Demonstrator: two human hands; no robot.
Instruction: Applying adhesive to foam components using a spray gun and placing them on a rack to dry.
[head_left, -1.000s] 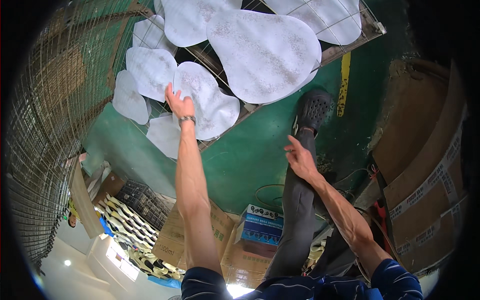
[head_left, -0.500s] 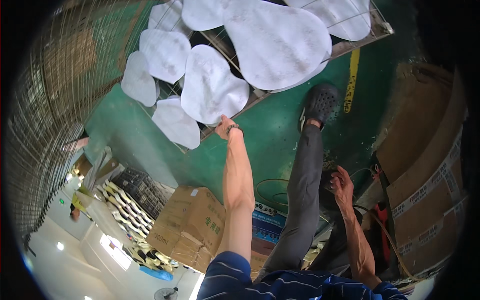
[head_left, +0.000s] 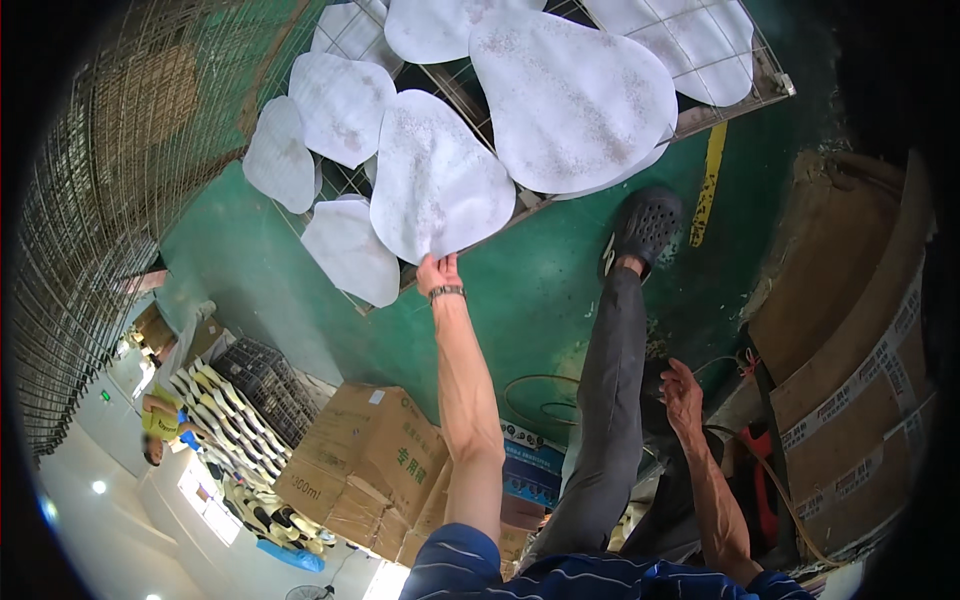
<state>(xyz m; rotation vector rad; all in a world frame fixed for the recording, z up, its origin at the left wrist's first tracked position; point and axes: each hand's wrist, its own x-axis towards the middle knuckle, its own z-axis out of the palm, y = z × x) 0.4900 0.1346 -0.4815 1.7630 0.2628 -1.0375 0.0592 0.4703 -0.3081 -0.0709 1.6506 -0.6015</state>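
My left hand [head_left: 438,274] reaches forward and pinches the near edge of a white pear-shaped sheet [head_left: 435,180]. That sheet has grey smudges and looks like felt or thin foam; its exact material I cannot tell. It lies on a wire mesh rack [head_left: 455,85] among several similar sheets. A larger white sheet [head_left: 570,100] lies just to its right, and a smaller one [head_left: 350,250] is beside it on the left. Low on the right, my right hand [head_left: 682,398] hangs with its fingers loosely bent and apart, holding nothing.
Tall wire mesh [head_left: 110,200] curves along the left. Cardboard boxes [head_left: 370,460] stand at lower left; more cardboard [head_left: 850,430] is at right. My foot in a dark clog [head_left: 647,228] stands on the green floor beside a yellow stripe [head_left: 710,185]. Another person [head_left: 160,420] is far off.
My left hand has shifted slightly left along the sheet's near edge, and the creased corner there lies flatter. My right hand's fingers are a little more bent. The whole view has moved slightly.
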